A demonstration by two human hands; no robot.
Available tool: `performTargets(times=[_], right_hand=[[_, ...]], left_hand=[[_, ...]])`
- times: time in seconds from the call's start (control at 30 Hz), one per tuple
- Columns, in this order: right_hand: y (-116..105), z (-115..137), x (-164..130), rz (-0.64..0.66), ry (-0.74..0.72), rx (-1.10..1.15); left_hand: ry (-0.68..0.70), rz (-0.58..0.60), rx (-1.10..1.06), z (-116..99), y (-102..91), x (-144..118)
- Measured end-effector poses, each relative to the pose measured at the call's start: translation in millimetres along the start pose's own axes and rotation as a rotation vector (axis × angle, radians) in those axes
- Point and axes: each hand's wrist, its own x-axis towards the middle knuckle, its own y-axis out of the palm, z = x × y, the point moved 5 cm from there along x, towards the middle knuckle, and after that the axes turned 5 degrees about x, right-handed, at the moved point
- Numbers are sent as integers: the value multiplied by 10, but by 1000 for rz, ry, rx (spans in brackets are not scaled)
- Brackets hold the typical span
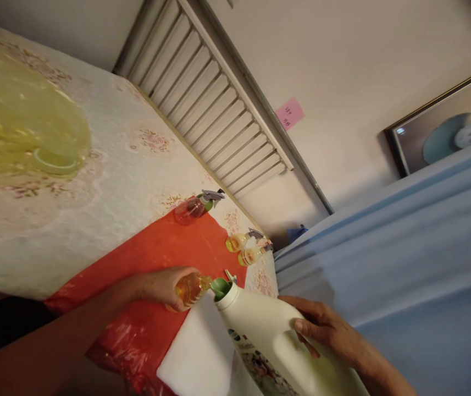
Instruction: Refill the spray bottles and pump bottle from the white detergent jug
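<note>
My left hand (165,287) is wrapped round a small clear bottle (193,288) of amber liquid. By its handle, my right hand (328,330) grips a large cream-coloured jug (255,319) with a printed label. The jug's green pouring spout (221,288) meets the small bottle's mouth, or nearly so; I cannot tell if liquid is flowing. Below them lie a white block-like thing (198,346) and a red plastic sheet (144,247). A spray bottle (194,209) with a grey trigger head and two small yellow spray bottles (248,256) are beyond my left hand.
A big clear container of yellow-green liquid (25,110) is at the far left on the flowered tablecloth (123,181). A metal rail (219,88) runs along the table's far edge. Blue cloth (383,247) hangs at the right, beneath a framed picture (445,126). A pink note (289,113) is on the wall.
</note>
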Motion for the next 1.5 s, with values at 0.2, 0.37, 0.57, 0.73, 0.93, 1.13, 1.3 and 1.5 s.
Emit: performTargets(times=[0.2, 0.37, 0.57, 0.73, 0.93, 1.13, 1.3, 1.5], right_hand=[[7, 23, 5, 7, 2, -9], [9, 25, -10, 6, 9, 2], [12, 27, -10, 9, 0, 6], [19, 63, 10, 9, 1, 12], [25, 64, -3, 13, 3, 25], [9, 30, -7, 9, 3, 3], [5, 45, 4, 2, 9, -11], [9, 70, 5, 3, 8, -3]], left_hand=[[1, -5, 18, -18, -16, -10], [0, 0, 16, -72, -2, -25], [-14, -13, 41, -65, -8, -32], [-6, -11, 63, -101, -13, -46], [-13, 2, 75, -99, -16, -40], [-19, -1, 46, -76, -11, -35], [-2, -1, 52, -62, -2, -21], [-30, 7, 63, -44, -5, -22]])
